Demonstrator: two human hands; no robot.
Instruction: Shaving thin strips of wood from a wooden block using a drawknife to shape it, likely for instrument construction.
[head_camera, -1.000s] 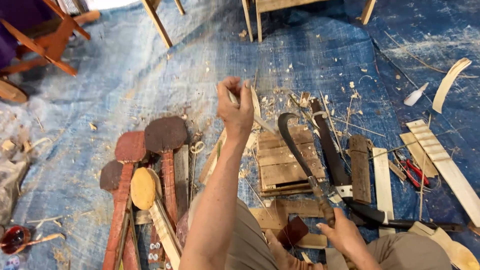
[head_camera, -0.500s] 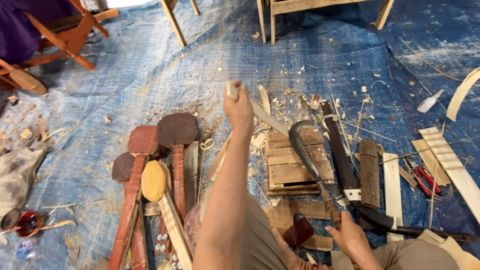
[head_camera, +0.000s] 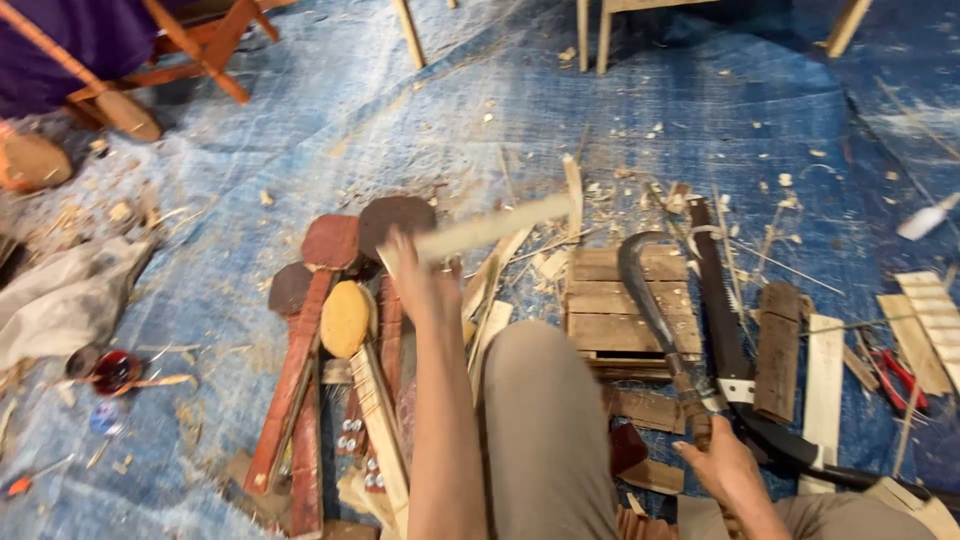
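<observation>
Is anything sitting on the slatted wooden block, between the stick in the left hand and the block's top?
Yes. The curved blade held by the right hand lies across the block on its right part. The left part is bare. The left hand holds the stick left of the block.

1. Place: an informal woodworking workshop, with work done at floor level on a blue tarpaulin spread as ground cover.
2. Waste: wood chips and shavings scattered widely over the tarpaulin.
3. Tools: a curved-blade chopping knife, a hand saw, red-handled pliers.
4. Work surface: a slatted wooden block among the offcuts.
5. Stock: cut wooden strips and slats.
6. Goods in progress: several long-necked wooden instrument bodies, reddish-brown, some with tuning pegs.
7. Finishing: a small pot of dark red stain.
8. Surroundings: wooden furniture legs at the tarpaulin's far edge.
</observation>
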